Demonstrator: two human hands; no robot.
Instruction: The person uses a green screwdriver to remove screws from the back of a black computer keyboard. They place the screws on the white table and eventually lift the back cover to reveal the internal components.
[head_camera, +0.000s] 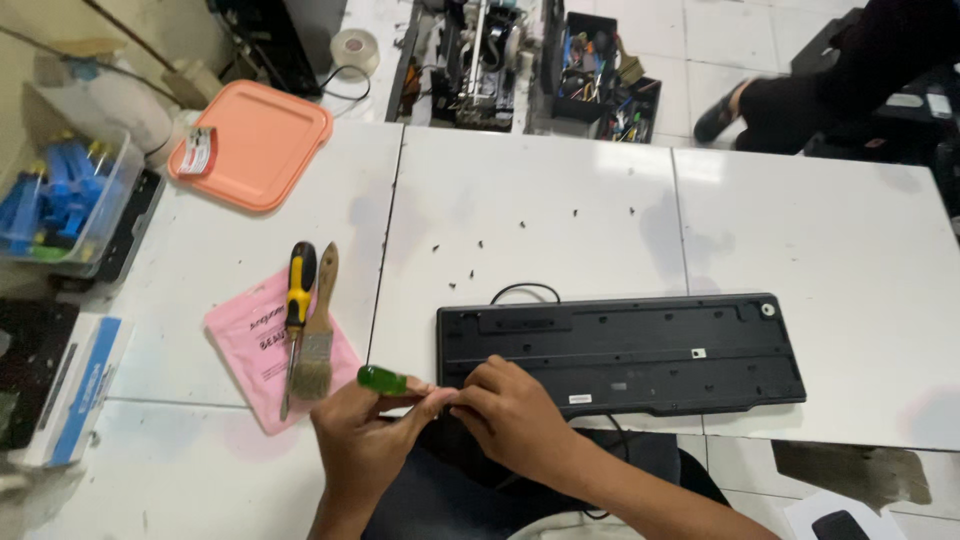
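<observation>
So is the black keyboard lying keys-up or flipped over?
Flipped over. The keyboard lies flat on the white table showing its smooth back with screw holes and a small label; no keys are visible.

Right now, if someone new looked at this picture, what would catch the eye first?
Probably the black keyboard, lying face down on the white table with small dark screws scattered behind it. At its near left corner, the left hand holds a green-handled tool and meets the right hand. Further left, a yellow-and-black screwdriver and a paintbrush rest on a pink bag.
</observation>
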